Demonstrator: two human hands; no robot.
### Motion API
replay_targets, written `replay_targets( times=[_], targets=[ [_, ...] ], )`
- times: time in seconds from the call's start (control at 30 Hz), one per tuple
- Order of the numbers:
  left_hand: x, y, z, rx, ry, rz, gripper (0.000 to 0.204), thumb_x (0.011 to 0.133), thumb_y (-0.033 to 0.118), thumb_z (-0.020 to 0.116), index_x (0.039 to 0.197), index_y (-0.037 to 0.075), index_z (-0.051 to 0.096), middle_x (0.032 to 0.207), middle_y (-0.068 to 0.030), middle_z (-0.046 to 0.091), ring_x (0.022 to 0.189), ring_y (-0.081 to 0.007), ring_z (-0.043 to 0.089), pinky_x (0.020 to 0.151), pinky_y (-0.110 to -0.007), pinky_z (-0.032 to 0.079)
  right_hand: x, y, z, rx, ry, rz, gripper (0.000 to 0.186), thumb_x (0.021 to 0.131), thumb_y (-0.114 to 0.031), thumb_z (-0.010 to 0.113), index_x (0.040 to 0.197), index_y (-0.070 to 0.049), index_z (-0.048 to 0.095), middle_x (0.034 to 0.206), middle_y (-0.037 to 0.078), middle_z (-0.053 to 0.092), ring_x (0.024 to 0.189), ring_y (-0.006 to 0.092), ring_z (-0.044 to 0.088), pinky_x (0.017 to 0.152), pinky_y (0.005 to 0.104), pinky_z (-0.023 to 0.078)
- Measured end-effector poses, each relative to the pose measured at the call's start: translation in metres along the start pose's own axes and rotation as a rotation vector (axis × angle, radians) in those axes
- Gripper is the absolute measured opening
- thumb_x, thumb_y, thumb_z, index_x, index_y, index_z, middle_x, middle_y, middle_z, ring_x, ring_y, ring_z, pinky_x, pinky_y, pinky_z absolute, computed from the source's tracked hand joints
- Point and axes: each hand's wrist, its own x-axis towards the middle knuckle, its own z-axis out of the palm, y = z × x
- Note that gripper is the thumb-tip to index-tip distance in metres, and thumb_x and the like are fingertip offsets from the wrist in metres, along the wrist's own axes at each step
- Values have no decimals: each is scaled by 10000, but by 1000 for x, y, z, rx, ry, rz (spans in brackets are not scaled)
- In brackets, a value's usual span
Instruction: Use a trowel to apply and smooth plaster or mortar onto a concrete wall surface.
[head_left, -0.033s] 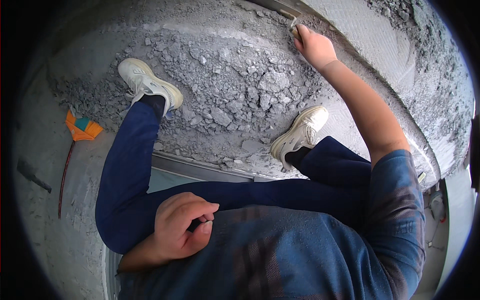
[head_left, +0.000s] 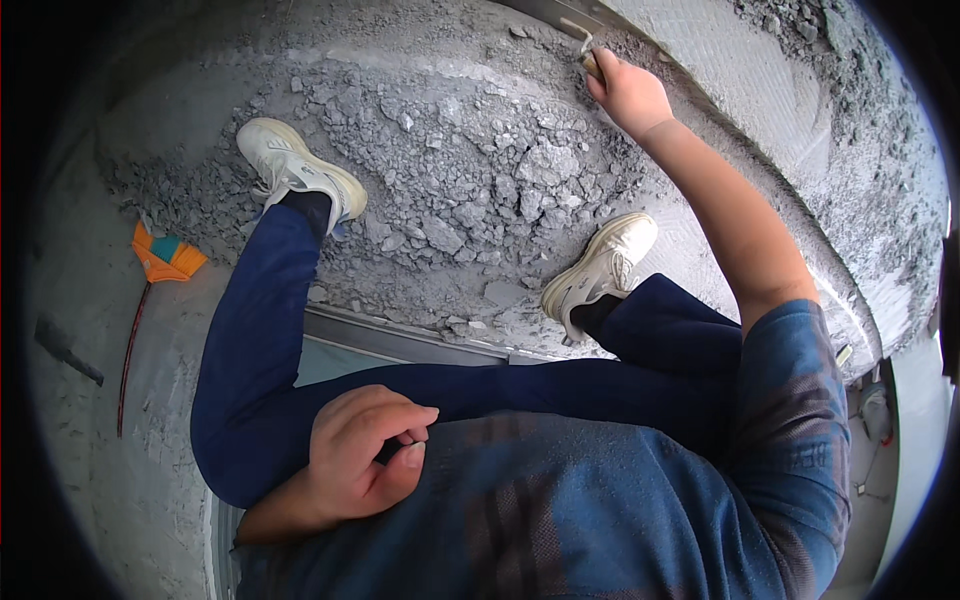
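Far up on the right, my right hand (head_left: 635, 97) is closed round the wooden handle of a trowel (head_left: 590, 62). Its bent metal neck (head_left: 581, 36) reaches up and left from my fist, beside a straight edge along the rubble. The trowel's blade is hard to make out against that edge. Low in the view, my left hand (head_left: 367, 450) hovers or rests over my left thigh, which I cannot tell apart. Its fingers are loosely curled toward the thumb, and nothing shows in them.
Broken grey rubble (head_left: 450, 160) lies between my white shoes. A raised concrete slab (head_left: 740, 110) with a curved edge runs along the right, more rubble (head_left: 870, 190) beyond it. An orange broom (head_left: 165, 255) with a thin reddish handle is at the left. A metal sill (head_left: 400, 338) lies under my legs.
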Motion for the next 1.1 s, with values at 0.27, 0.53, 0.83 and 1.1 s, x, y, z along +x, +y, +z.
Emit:
replay_targets(
  times=[0.27,0.53,0.83,1.1],
  targets=[
    [0,-1,0,2,4,-8,248,802,8,628,1049,-6,623,777,-80,622,631,-166,596,565,-270,492,10,10,-36,114,-251,1,301,914,-303,593,1097,-65,564,963,202,675,927,388,640,829,481,497],
    [-3,0,0,-23,17,-70,211,869,72,566,1054,-25,599,771,-88,603,669,-169,580,600,-279,449,3,12,-27,221,-301,36,292,907,-274,596,1092,-53,550,961,213,661,936,398,628,839,468,492],
    [-1,-2,-2,-19,30,-24,237,822,1,614,1058,-16,624,780,-85,614,635,-157,591,557,-256,494,-4,15,-11,225,-285,35,342,891,-287,614,1148,-68,565,968,218,668,934,404,632,827,465,496],
    [1,-3,-3,-21,3,-86,200,856,62,576,1037,-20,604,779,-87,606,661,-172,586,595,-284,461,26,16,-35,290,-344,-15,330,875,-272,619,1118,-51,586,967,214,672,951,384,637,854,448,493]
  ],
)
